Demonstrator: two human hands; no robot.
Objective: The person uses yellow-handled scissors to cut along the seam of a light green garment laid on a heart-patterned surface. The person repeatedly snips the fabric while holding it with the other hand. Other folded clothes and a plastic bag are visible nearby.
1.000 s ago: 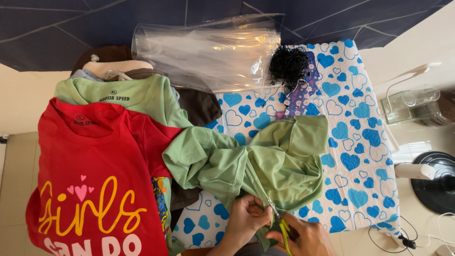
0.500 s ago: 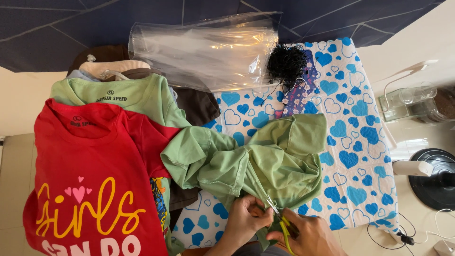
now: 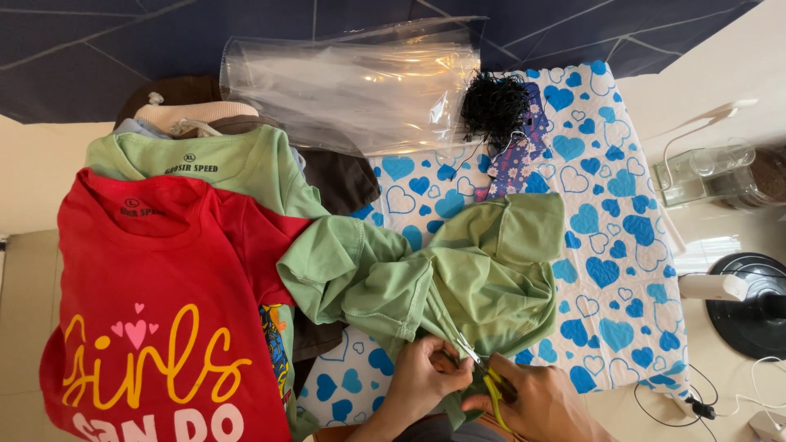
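My left hand (image 3: 426, 375) pinches a fold of the crumpled green garment (image 3: 458, 282) at its near edge, fingers closed on the cloth. My right hand (image 3: 536, 401) is clenched around the yellow handles of a small pair of scissors (image 3: 483, 372), whose thin metal blades point up and to the left, their tips touching the fabric just beside my left fingers. The garment lies bunched in the middle of the surface (image 3: 622, 270), which is covered with a white cloth printed with blue hearts. To the left, a red shirt (image 3: 155, 303) with yellow lettering and pink hearts lies on top of a stack, overlapping a light green shirt (image 3: 205, 168) beneath it; darker brown clothing (image 3: 340, 176) shows behind these. At the far edge of the surface a clear plastic bag (image 3: 352, 82) lies flat, and just to its right sits a tangle of black threads (image 3: 494, 106), touching some purple patterned tags (image 3: 516, 160). Off to the right, on the pale floor, stands a black round base (image 3: 749, 307) with white cables (image 3: 737, 401) near it.
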